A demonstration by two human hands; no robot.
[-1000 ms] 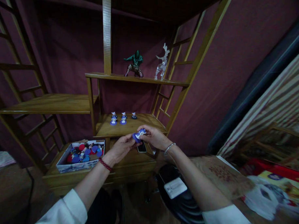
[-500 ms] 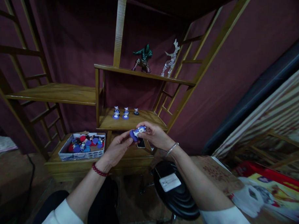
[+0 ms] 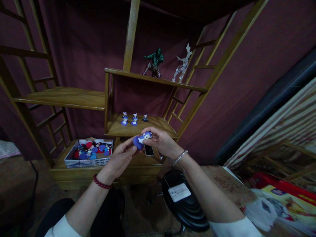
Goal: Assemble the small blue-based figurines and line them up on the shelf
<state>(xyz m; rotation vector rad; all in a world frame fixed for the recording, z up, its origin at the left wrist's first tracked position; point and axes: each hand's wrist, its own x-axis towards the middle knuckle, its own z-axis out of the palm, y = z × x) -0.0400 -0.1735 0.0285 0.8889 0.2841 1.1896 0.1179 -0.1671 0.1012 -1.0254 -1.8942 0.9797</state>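
Observation:
Between my two hands is a small purple-and-white figurine (image 3: 141, 141), tilted on its side. My left hand (image 3: 122, 155) pinches its round purple base, while my right hand (image 3: 161, 142) grips the head end. Behind them, on the middle shelf (image 3: 158, 128), several similar small figurines (image 3: 134, 119) stand upright in two rows, purple ones in front and darker ones at the back. A cardboard box (image 3: 90, 162) to the left of my hands holds a jumble of red, blue, purple and black figurines (image 3: 93, 150). Under my right hand lies a dark phone (image 3: 149, 151), partly covered.
On the upper shelf (image 3: 135, 75) stand a green crouching figure (image 3: 154, 63) and a clear deer statuette (image 3: 182, 66). A black stool (image 3: 189, 210) bearing a white card (image 3: 179, 192) is below my right forearm. Plastic bags and a red-yellow package (image 3: 293, 200) lie at right.
The figurine and both hands have shifted slightly left, and its base is turned a little more toward me. The view has moved slightly, and both hands keep their hold.

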